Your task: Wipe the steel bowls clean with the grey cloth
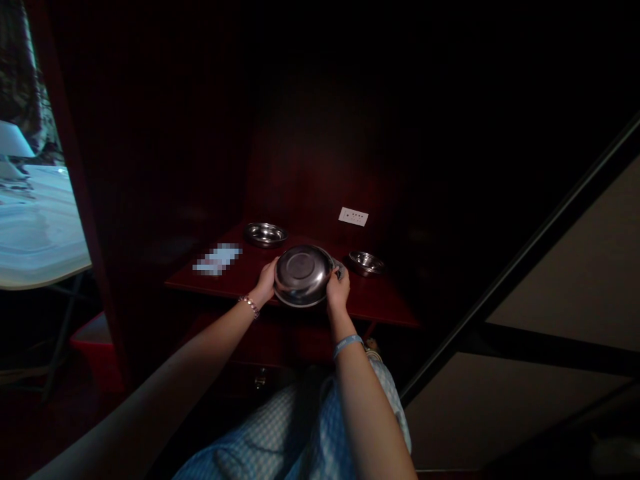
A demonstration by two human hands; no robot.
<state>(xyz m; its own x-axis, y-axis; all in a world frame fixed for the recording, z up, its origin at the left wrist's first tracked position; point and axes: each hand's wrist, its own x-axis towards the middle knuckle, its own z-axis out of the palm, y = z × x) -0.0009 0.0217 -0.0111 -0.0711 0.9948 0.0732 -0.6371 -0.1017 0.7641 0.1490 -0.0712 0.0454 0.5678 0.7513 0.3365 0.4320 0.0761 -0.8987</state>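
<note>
While it is held | metal bowl (303, 279) | base (301, 265) toward wearer | rim (301, 305) away

My bare left hand (268, 279): gripping, its fingers mostly hidden
My bare right hand (339, 287): gripping opposite, fingers bent
My bare forearms (373, 400): stretched forward, converging

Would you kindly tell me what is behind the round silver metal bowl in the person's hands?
Past the round silver metal bowl, the dark red tabletop and white rectangular wall socket show. Whatever lies directly behind it is covered.
</note>
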